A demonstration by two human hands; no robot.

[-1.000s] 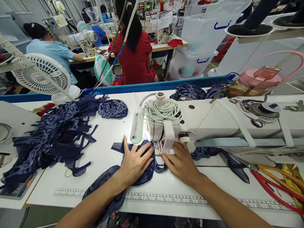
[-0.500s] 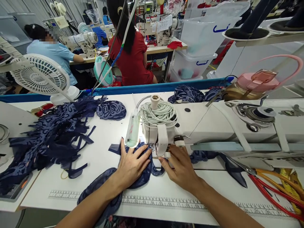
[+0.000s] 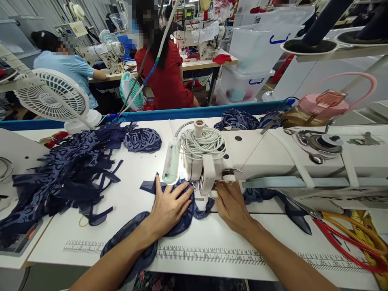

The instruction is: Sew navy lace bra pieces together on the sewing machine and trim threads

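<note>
My left hand (image 3: 173, 204) lies flat with spread fingers on a navy patterned fabric piece (image 3: 184, 224), its fingertips close to the presser foot (image 3: 195, 185) of a white sewing machine (image 3: 257, 151). More of this fabric trails under my left forearm to the table's front edge. My right hand (image 3: 232, 205) is at the right of the needle area, partly behind the machine head, with fingers bent together; what they hold, if anything, is hidden. A curled fabric edge (image 3: 203, 212) lies between the hands, and another fabric strip (image 3: 257, 196) comes out to the right beneath the machine arm.
Navy fabric pieces (image 3: 69, 169) are heaped at left, beside a white fan (image 3: 53, 95). Scissors with red handles (image 3: 342, 242) and a yellow tape measure (image 3: 359, 220) lie at right. A pink-lidded bottle (image 3: 321, 105) stands behind the machine. Two people sit at machines beyond.
My right hand's thumb has drawn in against the fingers by the machine head. The curled fabric edge between the hands has shifted slightly right. My left hand stays nearly in place; the view moved a little.
</note>
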